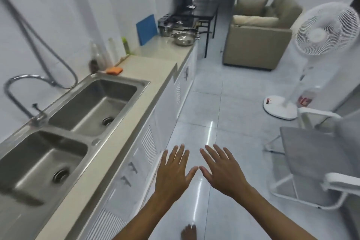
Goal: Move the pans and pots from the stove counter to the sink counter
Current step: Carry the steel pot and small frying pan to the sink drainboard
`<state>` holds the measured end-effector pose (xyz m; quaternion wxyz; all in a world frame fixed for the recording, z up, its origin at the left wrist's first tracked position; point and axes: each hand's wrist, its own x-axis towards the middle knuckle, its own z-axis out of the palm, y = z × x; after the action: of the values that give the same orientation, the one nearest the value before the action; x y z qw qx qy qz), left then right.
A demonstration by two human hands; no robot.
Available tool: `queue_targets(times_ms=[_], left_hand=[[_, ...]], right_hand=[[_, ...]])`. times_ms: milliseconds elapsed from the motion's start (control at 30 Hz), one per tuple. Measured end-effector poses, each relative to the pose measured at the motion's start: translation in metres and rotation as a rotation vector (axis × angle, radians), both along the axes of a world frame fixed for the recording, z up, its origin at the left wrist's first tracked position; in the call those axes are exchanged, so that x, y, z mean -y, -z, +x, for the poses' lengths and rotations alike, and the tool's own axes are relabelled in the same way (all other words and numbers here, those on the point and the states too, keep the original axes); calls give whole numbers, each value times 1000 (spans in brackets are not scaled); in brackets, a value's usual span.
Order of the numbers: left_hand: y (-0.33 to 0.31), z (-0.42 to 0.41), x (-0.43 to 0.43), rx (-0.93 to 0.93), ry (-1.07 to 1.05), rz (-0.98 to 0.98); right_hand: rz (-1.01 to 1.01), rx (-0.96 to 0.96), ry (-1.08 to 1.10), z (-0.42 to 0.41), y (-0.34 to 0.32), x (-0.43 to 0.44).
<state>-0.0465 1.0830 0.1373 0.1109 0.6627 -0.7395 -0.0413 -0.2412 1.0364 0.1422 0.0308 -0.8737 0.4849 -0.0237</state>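
The sink (93, 101) sits in the long table (136, 76), and the table beside it has room. Far past the sink, at the other end of the table, wait a tall pot (165, 29), a wide pan (183, 38) and a dark pan (191, 31) near the stove (175, 18). Nearer than the sink, over the floor (204, 103), the left hand (172, 173) and right hand (222, 171) are flat, fingers spread, holding nothing. A good next move is to walk there and lift the wide pan by both side handles, keeping it level.

Sink (91, 85) near left; pots (176, 33) far along counter (155, 68); fan (319, 45) right.
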Motion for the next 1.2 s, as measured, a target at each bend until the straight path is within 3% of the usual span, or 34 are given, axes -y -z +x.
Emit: queue_targets(times_ms=[300, 533, 933, 1200], left_hand=[[-27, -10, 237, 49, 44, -46], [-13, -30, 427, 70, 36, -82], [-12, -76, 749, 35, -53, 69], [3, -62, 960, 22, -103, -22]], right_hand=[[-20, 67, 77, -18, -18, 221], [-68, 98, 61, -38, -15, 411], [60, 66, 36, -76, -22, 756], [14, 58, -22, -53, -9, 967]])
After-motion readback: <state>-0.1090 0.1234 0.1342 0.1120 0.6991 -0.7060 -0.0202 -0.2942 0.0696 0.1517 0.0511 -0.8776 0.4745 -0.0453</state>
